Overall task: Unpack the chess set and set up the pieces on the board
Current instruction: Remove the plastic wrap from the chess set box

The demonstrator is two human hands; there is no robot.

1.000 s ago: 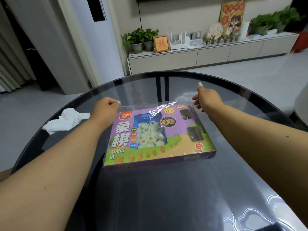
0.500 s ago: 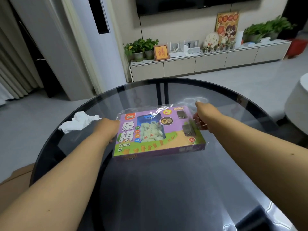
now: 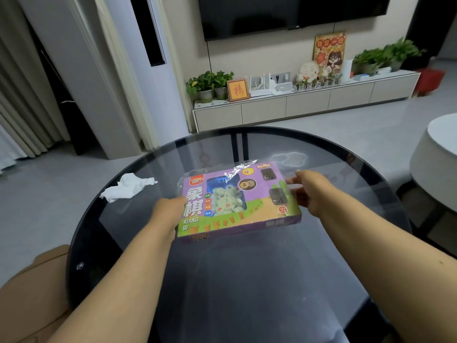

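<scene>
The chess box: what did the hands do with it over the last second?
Both hands came off the far corners and took the chess box by its short ends, left hand on the left, right hand on the right. The box seems tipped up off the glass table. Its clear wrap stays on; the white tissue has not moved.

- The left hand (image 3: 167, 212) has its fingers tucked behind the left edge of the chess set box (image 3: 237, 199); how they curl cannot be told.
- The right hand (image 3: 312, 191) is motion-blurred; its fingers (image 3: 293, 180) at the box's right edge smear together.
- Small print on the box is too blurred to read.
- The round glass counter (image 3: 247, 280) is cut off by the bottom edge.
- Both forearms run out of frame.
</scene>
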